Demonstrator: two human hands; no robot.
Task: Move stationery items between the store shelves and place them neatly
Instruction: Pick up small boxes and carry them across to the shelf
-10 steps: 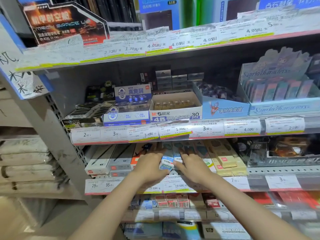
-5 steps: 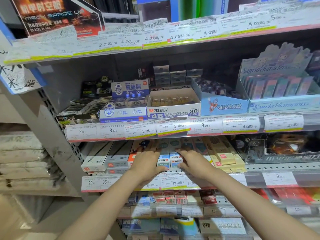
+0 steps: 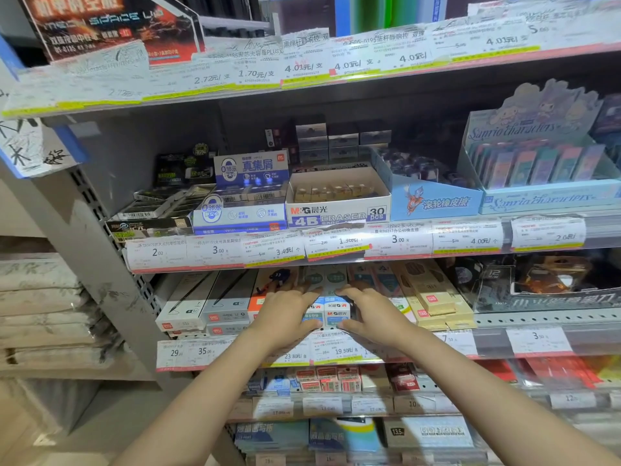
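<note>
Two long white-and-blue M&G stationery boxes (image 3: 331,312) lie side by side on the third shelf (image 3: 524,319), ends toward me. My left hand (image 3: 289,314) presses flat against the left side of the pair, fingers stretched along it. My right hand (image 3: 373,312) presses against the right side the same way. Both hands squeeze the boxes between them; neither lifts them off the shelf.
White and grey pen boxes (image 3: 201,304) lie left of the hands, beige boxes (image 3: 433,301) to the right. On the shelf above stand a 4B eraser carton (image 3: 336,213) and blue display boxes (image 3: 433,203). Price-tag strips (image 3: 336,351) edge every shelf. More small boxes sit below.
One second ago my left hand held a box end slightly raised; now both boxes lie flat, and my hands have slid to their outer sides and pushed them together.
</note>
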